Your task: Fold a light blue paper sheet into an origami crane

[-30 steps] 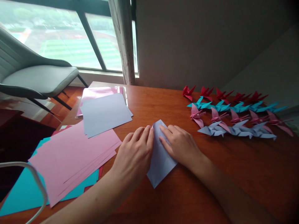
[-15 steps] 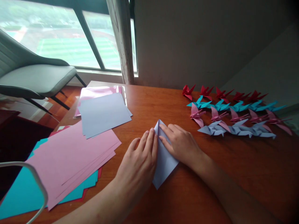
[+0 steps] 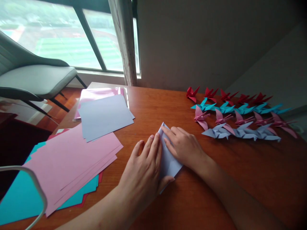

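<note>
- Left hand [image 3: 144,167]: grip unclosed, fingers together, lying over left side of folded pale-blue paper [image 3: 169,161], thumb across near end.
- Folded pale-blue paper: on tabletop [image 3: 155,102], under both hands; long axis near-to-far, narrow tip pointing away.
- Right hand [image 3: 185,145]: grip loose, fingertips pressing near far tip.
- Flat pale-blue sheets [image 3: 107,118]: left, partly over pack.
- Clear plastic pack [image 3: 126,95]: far left, pink contents [image 3: 103,92] inside.

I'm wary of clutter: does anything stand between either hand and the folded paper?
Nothing visible does: the left hand and right hand both rest on the folded paper. The pink sheets lie to the left, the cranes to the right.
</note>
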Demonstrator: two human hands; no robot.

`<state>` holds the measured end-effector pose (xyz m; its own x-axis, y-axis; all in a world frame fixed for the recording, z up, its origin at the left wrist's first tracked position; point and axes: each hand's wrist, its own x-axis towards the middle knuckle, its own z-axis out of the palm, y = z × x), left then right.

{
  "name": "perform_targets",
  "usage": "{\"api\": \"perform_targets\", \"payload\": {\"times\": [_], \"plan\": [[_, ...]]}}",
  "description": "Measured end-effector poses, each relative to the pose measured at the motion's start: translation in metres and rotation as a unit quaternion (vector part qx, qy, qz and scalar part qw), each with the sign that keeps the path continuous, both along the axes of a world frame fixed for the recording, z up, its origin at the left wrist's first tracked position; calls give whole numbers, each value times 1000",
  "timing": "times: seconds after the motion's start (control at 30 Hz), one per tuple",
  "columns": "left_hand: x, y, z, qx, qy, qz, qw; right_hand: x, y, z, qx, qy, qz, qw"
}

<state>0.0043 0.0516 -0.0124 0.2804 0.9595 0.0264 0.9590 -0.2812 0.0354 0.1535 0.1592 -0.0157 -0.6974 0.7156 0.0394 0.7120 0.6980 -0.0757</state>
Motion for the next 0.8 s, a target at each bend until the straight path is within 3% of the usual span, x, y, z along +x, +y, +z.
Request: {"api": "perform_targets", "payload": {"times": [0.8], "plan": [[-1, 1, -1, 7, 13, 1, 1000, -4, -1, -1, 5, -16, -16, 1000]]}}
